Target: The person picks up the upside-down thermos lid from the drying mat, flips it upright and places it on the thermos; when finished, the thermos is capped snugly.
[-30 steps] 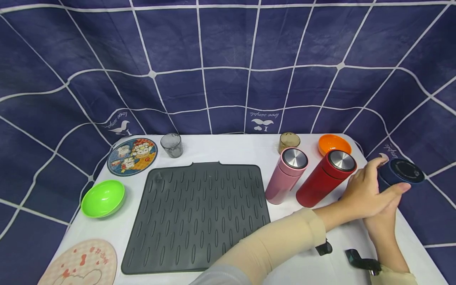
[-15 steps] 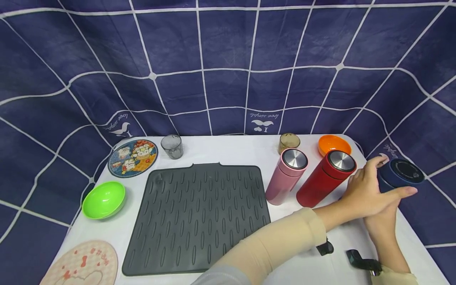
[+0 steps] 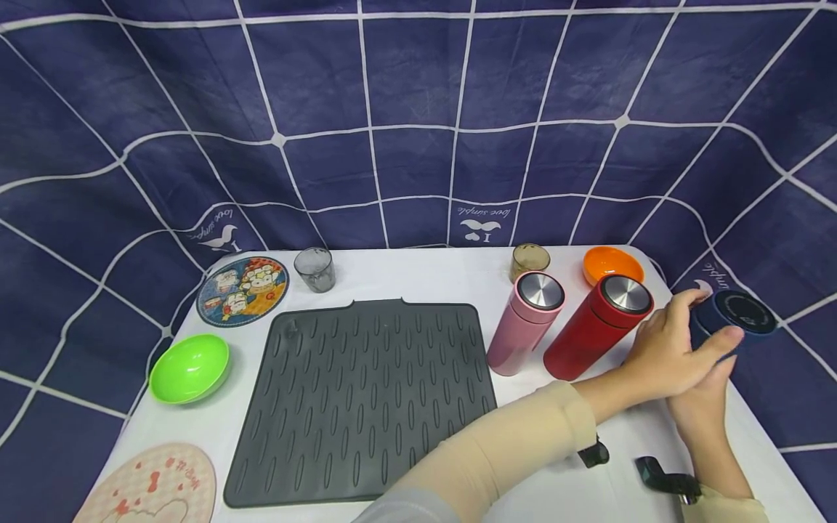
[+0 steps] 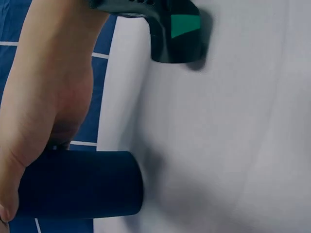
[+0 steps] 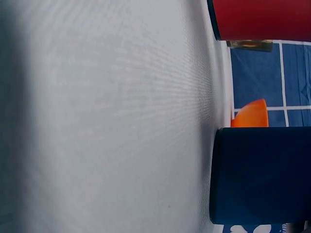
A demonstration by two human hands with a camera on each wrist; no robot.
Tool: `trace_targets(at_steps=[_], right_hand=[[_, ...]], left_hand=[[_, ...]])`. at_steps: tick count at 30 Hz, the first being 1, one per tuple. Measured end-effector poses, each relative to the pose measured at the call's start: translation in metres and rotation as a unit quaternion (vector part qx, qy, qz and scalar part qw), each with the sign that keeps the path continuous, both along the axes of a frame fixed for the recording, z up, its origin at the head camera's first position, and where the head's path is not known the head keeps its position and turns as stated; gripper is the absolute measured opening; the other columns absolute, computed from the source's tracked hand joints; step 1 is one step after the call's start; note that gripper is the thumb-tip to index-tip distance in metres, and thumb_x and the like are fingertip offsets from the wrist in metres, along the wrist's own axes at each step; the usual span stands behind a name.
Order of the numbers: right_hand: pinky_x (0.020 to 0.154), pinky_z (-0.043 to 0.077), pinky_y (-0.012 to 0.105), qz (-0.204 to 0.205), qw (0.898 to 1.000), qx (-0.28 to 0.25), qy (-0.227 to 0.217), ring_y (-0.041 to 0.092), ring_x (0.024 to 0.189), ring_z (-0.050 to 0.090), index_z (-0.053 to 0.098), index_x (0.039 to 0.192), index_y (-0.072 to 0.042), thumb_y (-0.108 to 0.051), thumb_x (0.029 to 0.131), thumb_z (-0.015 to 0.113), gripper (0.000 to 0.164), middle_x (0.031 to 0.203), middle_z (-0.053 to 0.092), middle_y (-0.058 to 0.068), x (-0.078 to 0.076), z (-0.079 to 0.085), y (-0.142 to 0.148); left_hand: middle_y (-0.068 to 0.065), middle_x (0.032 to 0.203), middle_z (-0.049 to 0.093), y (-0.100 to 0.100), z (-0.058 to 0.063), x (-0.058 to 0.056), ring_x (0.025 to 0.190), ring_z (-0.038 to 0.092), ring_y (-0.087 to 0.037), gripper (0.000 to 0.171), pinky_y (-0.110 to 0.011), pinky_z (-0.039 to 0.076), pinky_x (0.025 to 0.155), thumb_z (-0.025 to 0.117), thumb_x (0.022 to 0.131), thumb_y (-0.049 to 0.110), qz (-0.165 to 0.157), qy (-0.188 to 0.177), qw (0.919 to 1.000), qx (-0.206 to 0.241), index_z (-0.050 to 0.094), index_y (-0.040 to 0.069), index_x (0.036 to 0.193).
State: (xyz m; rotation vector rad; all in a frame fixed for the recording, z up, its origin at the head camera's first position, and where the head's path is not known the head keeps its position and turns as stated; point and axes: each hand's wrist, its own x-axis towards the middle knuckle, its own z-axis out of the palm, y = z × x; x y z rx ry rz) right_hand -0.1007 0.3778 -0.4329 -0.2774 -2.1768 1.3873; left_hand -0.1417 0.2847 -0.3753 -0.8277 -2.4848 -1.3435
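A dark blue thermos (image 3: 742,314) stands at the table's right edge, its round black top showing a faint ring and mark. Over its upper part my left hand (image 3: 670,352) curls, thumb on the near side and fingertips on the far side. Lower down, my right hand (image 3: 702,407) grips the thermos, partly hidden behind the left hand. The left wrist view has the thermos's smooth lower body (image 4: 82,184) with its base close over the white cloth. A red thermos (image 3: 598,327) and a pink thermos (image 3: 526,323) stand left of my hands, both with silver tops.
A dark grey ridged mat (image 3: 366,399) covers the table's middle. Behind the bottles are an amber glass (image 3: 530,261) and an orange bowl (image 3: 613,266). Leftward sit a grey glass (image 3: 315,269), a green bowl (image 3: 190,369), a cartoon mat (image 3: 243,289) and a pink mat (image 3: 153,483).
My left thumb first reaches further right across the near side of the blue thermos's top, then draws back left. Both hands stay on the thermos, and the other things keep their places.
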Motion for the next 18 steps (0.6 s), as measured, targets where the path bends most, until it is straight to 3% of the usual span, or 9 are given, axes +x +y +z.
trace_targets(at_steps=[4,10,15,18], right_hand=[[0.106,0.021,0.005,-0.007,1.0,-0.006,-0.017,0.002,0.136,0.028,0.01,0.147,-0.026,-0.002,0.079,0.068,0.093,0.149,0.033,-0.001,0.0014,-0.0014,-0.0004],[0.108,0.017,0.006,-0.004,1.0,0.005,-0.002,0.002,0.138,0.024,0.01,0.147,-0.028,-0.004,0.079,0.067,0.091,0.15,0.03,-0.002,0.0002,-0.0026,0.0012],[0.101,0.019,0.002,-0.023,0.999,0.011,-0.022,0.001,0.133,0.029,0.017,0.145,-0.022,-0.01,0.081,0.067,0.083,0.144,0.036,-0.002,0.0002,-0.0059,0.0019],[0.104,0.017,0.003,-0.019,1.0,0.006,-0.022,0.001,0.136,0.027,0.013,0.147,-0.023,-0.01,0.082,0.066,0.085,0.148,0.032,0.0,-0.0001,-0.006,0.0029]], left_hand=[[0.028,0.146,0.029,0.0013,0.0024,-0.0013,0.125,0.039,0.011,0.075,-0.01,0.03,0.098,0.058,0.085,0.056,0.001,-0.009,0.9998,-0.019,0.021,0.031,0.145],[0.02,0.146,0.035,-0.0003,0.0021,-0.0001,0.125,0.042,0.006,0.063,-0.013,0.029,0.098,0.043,0.095,0.051,-0.012,0.002,0.9987,-0.049,0.016,0.031,0.149],[0.029,0.148,0.024,0.0019,0.0062,0.0,0.127,0.036,0.012,0.079,-0.012,0.03,0.101,0.057,0.084,0.06,0.006,-0.017,0.9986,-0.051,0.015,0.035,0.147],[0.027,0.148,0.025,0.0018,0.0071,-0.0005,0.126,0.038,0.01,0.077,-0.013,0.031,0.099,0.054,0.086,0.06,0.003,-0.014,0.997,-0.076,0.016,0.034,0.147]])
